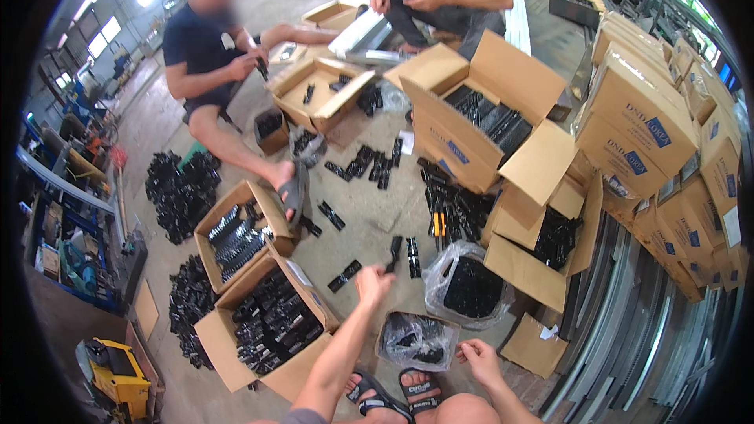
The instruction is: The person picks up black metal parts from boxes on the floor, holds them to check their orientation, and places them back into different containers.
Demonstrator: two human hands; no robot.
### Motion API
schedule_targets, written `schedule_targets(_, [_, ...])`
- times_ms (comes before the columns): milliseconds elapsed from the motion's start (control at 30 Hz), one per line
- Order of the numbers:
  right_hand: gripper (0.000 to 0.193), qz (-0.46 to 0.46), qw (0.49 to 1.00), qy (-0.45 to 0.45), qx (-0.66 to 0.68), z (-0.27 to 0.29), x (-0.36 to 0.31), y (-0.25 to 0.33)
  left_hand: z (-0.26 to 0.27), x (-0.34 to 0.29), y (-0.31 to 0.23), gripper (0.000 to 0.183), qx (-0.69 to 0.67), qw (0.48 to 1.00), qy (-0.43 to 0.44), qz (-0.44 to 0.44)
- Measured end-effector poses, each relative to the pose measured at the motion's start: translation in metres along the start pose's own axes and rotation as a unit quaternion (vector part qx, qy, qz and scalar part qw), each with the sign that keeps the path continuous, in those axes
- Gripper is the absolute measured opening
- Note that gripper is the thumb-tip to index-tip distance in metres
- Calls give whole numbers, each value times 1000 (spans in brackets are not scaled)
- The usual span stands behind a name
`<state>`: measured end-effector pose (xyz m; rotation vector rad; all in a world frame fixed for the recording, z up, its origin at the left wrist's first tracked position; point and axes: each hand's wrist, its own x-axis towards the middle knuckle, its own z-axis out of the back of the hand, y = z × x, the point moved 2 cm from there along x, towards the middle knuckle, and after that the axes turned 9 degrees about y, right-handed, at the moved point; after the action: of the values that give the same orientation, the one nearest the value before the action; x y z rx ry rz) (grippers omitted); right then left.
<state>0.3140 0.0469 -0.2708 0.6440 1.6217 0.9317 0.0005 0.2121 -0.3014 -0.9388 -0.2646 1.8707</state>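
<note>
My left hand (375, 286) is closed on the near end of a black plastic piece (395, 253), low over the concrete floor. Two similar black pieces, one on the right (414, 257) and one on the left (344, 275), lie beside it. My right hand (476, 361) has loosely curled fingers, slightly apart, with nothing visible in them. It is beside a small carton (380, 352) lined with clear plastic, with black parts (408, 341) inside, in front of my sandalled feet. Farther right sits a clear plastic bag (440, 279) full of small black parts.
Open cartons of black parts stand at left (294, 377) and right (528, 273). Black pieces are heaped on the floor (182, 192). Orange-handled tools (439, 224) lie at centre right. Two seated people (208, 63) handle parts beyond. Stacked cartons (638, 122) and long metal profiles (628, 338) line the right.
</note>
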Motion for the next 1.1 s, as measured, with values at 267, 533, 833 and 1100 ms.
schedule_targets(267, [39,127,988,81,-28,-76,23,90,3,-217,-37,47,-104,988,73,-84])
schedule_targets(533, [33,82,969,232,-14,-83,-48,112,18,-276,-8,15,-378,893,216,-114])
schedule_targets(833, [33,100,956,272,36,-99,-83,143,21,-299,22,39,-535,773,308,-146])
schedule_targets(1100, [25,116,958,244,-91,-127,-77,149,44,-323,-7,48,-428,870,156,-189])
